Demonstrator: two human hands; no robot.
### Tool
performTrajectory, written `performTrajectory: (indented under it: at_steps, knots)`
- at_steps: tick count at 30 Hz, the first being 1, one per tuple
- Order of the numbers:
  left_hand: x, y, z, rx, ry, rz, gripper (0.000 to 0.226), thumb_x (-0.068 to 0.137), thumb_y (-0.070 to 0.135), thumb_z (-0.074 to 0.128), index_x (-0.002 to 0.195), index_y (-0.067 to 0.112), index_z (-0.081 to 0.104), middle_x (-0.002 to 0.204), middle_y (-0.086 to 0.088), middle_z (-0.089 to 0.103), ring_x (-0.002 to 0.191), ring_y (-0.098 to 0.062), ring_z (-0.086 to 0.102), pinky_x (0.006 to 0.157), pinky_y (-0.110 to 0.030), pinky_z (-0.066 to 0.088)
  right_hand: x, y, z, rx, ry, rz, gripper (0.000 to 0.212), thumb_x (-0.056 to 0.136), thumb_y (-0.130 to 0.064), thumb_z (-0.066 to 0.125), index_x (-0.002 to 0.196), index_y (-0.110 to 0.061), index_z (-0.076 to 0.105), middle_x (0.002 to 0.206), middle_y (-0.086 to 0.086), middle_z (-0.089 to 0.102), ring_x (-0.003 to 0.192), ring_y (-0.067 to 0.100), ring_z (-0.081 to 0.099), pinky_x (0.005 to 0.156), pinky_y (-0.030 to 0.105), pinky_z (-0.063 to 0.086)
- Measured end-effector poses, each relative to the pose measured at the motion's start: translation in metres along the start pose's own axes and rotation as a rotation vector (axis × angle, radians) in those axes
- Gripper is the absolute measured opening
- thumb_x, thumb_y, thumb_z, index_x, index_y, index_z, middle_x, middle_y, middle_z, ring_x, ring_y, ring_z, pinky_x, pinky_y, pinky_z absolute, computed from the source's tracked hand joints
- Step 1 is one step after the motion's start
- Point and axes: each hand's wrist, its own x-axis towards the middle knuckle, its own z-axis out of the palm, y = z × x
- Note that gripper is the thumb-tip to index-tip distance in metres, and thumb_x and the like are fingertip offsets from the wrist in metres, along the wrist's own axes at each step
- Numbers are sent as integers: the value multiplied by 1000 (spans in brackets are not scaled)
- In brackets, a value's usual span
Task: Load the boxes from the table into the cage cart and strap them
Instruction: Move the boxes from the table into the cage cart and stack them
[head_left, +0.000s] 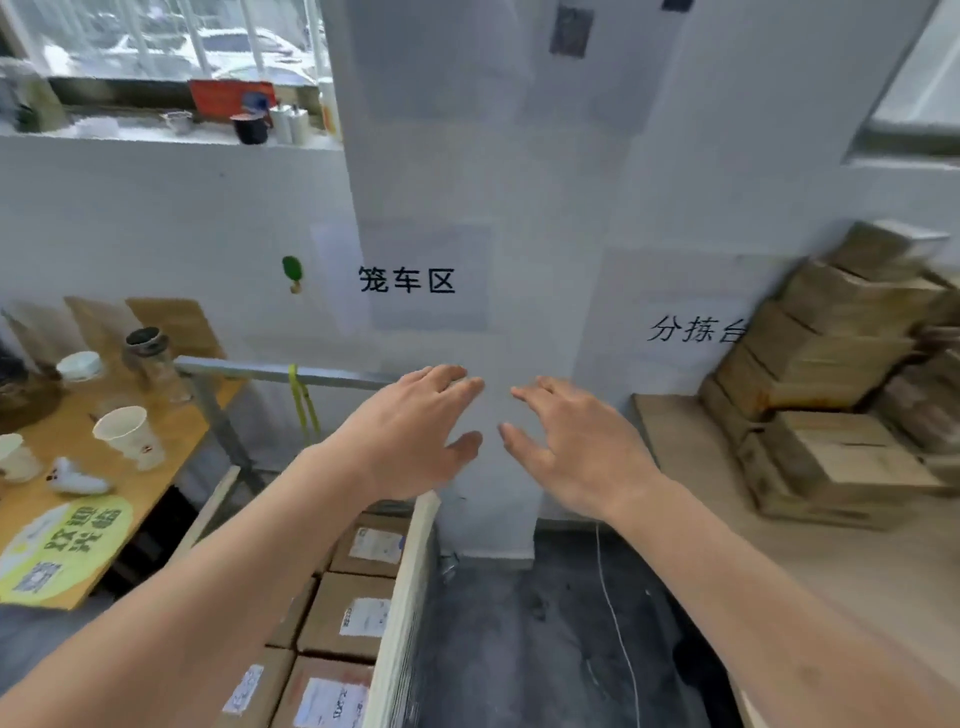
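A: Forearms fill the bottom edge, both bare, reaching up twd 12 o'clock. What abt the hands?

B: Left hand (415, 431) and right hand (566, 447) float side by side at centre, palms down, fingers straight and spread, nothing held. Fingertips near each other but apart.

A: Boxes?

B: Two lots. Loaded boxes (345, 613) sit at 6–7 o'clock, under the left forearm, inside the cage cart (405, 597), white labels on top. They're packed touching, in rows. Cart's pale side rail runs just right of them.

A: And the rest?

B: Stacked boxes (831, 374) at 3 o'clock, on the table (691, 499), piled several high vs the wall. Blurry, can't count them.

A: Strap?

B: Yellow-green strap (303, 400) hangs off the cart's grey metal bar (280, 371) at 9–10 o'clock of the hands. Loose, not round any box.

A: Other stuff?

B: Wooden side table (171, 447) at 9 o'clock w/ paper cups (130, 434), a glass jar (150, 358), a green round sign (62, 545). White pillar (467, 182) dead ahead at 12, black characters on a sheet (408, 280). Windowsill (156, 137) at 10–11 w/ a dark mug (251, 127). Thin white cord (618, 623) on the dark floor at 5 o'clock.
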Motion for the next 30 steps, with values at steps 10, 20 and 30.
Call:
performTrajectory:
  at_steps: [10, 20, 30]
  knots:
    - [37, 186, 10, -34, -10, 260, 67, 105, 51, 44, 163, 24, 24, 168, 3, 25, 152, -18, 28, 122, -36, 29, -140, 131, -72, -34, 149, 242, 58, 103, -59, 43, 151, -27, 48, 156, 0, 46, 143, 21, 43, 115, 42, 39]
    - [15, 367, 21, -82, -4, 494, 68, 104, 50, 51, 162, 24, 29, 167, 3, 30, 151, -18, 32, 122, -40, 33, -302, 215, -118, -27, 200, 442, 59, 103, -61, 42, 154, -30, 45, 161, -2, 41, 146, 21, 40, 114, 42, 42]
    - [-5, 471, 28, -79, -50, 852, 67, 104, 54, 48, 162, 28, 28, 166, 6, 30, 151, -17, 33, 120, -39, 38, -417, 220, -132, -57, 304, 775, 58, 104, -59, 41, 153, -29, 47, 163, 1, 38, 148, 20, 38, 113, 42, 42]
